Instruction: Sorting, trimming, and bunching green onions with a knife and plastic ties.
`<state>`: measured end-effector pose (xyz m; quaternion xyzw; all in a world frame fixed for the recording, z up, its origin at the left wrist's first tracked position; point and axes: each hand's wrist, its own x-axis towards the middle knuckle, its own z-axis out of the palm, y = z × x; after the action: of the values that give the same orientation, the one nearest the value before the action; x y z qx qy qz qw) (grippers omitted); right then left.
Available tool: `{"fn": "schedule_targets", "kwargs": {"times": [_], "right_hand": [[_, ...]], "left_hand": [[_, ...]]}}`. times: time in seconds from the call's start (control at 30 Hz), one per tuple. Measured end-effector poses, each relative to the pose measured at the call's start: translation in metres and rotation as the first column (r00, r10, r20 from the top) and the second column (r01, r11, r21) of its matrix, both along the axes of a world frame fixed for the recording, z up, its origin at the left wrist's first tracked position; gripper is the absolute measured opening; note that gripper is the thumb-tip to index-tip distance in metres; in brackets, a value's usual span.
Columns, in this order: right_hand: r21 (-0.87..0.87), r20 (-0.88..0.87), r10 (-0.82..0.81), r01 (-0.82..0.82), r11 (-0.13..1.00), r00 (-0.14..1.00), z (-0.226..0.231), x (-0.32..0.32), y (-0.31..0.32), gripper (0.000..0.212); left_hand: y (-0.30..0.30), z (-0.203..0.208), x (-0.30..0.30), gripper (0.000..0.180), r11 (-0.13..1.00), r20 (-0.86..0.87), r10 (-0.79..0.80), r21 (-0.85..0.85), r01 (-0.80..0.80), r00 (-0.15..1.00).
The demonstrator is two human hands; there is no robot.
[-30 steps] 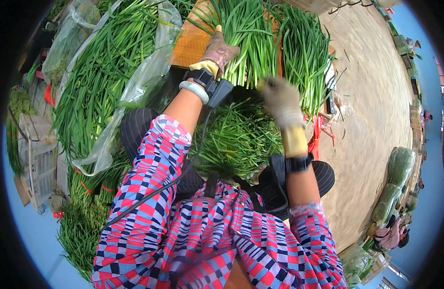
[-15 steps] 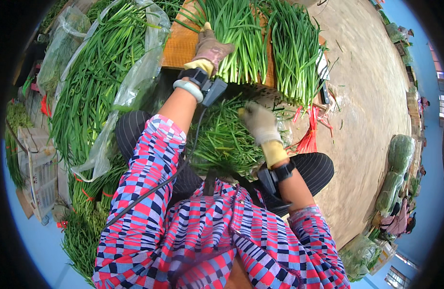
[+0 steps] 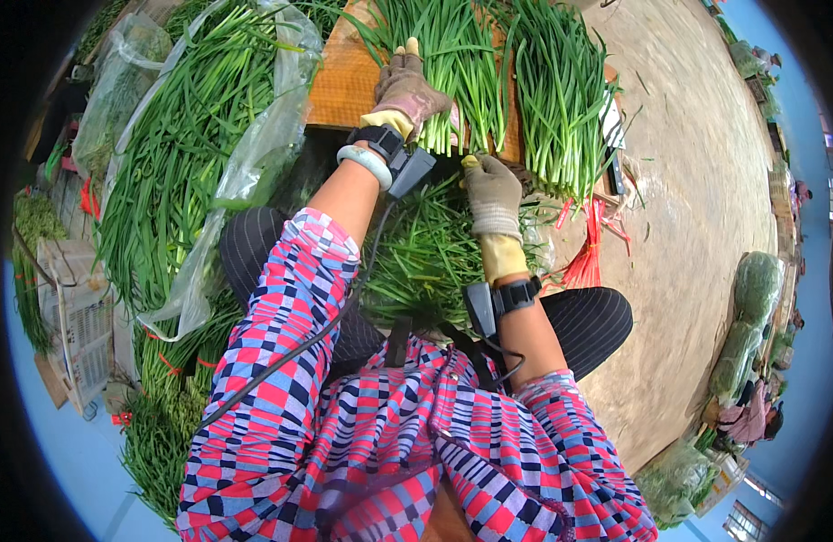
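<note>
My left hand, in a brownish glove with yellow at the tips and cuff, lies on the left side of a loose pile of garlic chives. Its fingers are stretched out over the wooden board. My right hand, in a similar glove, is closed near the pale cut ends of that pile, at the board's near edge. Whatever its curled fingers hold is hidden. A second, tidier bundle of garlic chives lies just to the right. Beneath both hands, between my knees, is a heap of loose green leaves.
A knife with a dark handle rests at the board's right side, above red ties. On the left, a large plastic bag lies open around more chives. A white crate stands farther left. Wrapped green bundles line the right.
My right hand has moved up and slightly right, from over the leaf heap to the pile's cut ends. My left hand has shifted slightly right and down on the pile.
</note>
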<state>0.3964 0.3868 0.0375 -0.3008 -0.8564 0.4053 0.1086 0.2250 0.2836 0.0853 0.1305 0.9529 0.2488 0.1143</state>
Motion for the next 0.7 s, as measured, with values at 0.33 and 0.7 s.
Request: {"fn": "schedule_targets", "kwargs": {"times": [0.33, 0.7], "right_hand": [[0.467, 0.382, 0.045, -0.235, 0.852, 0.923, 0.060, -0.036, -0.013, 0.029], [0.178, 0.321, 0.062, -0.124, 0.976, 0.945, 0.052, -0.018, -0.006, 0.034]], "left_hand": [[-0.004, 0.002, -0.004, 0.113, 1.000, 0.009, -0.008, -0.020, 0.008, 1.000], [-0.002, -0.002, 0.001, 0.112, 0.999, 0.019, 0.035, -0.005, -0.035, 0.999]]}}
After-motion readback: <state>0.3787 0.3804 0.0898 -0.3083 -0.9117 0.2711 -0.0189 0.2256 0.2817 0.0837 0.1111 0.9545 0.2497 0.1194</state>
